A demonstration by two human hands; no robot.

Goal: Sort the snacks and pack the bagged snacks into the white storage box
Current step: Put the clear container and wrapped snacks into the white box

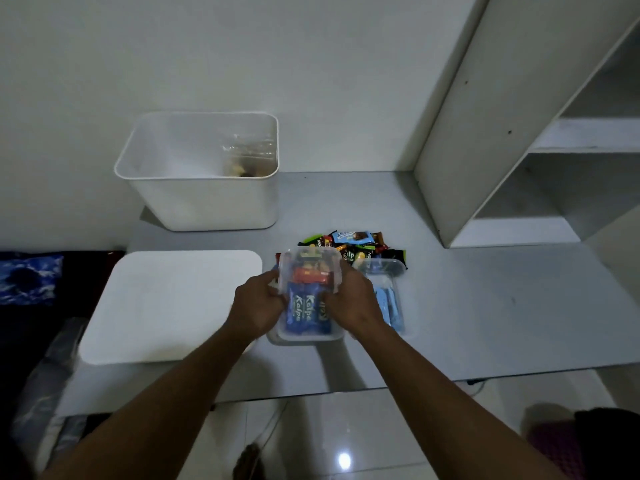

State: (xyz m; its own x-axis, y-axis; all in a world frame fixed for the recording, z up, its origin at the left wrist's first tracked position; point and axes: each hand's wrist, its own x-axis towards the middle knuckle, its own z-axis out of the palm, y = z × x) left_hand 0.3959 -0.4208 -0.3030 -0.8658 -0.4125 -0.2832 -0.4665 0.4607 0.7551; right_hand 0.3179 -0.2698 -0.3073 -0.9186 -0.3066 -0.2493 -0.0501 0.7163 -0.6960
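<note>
On the desk [485, 306], your left hand [258, 306] and right hand [353, 301] grip the clear tub [309, 268] mid-sort; I'd park it level next.

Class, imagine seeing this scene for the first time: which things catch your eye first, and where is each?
At the centre, the left hand and right hand grip a clear container packed with blue snack packs. Just behind it lies a colourful pile of wrapped snacks. At the back left stands the tall white storage box, with a flat white lid in front of it.
</note>
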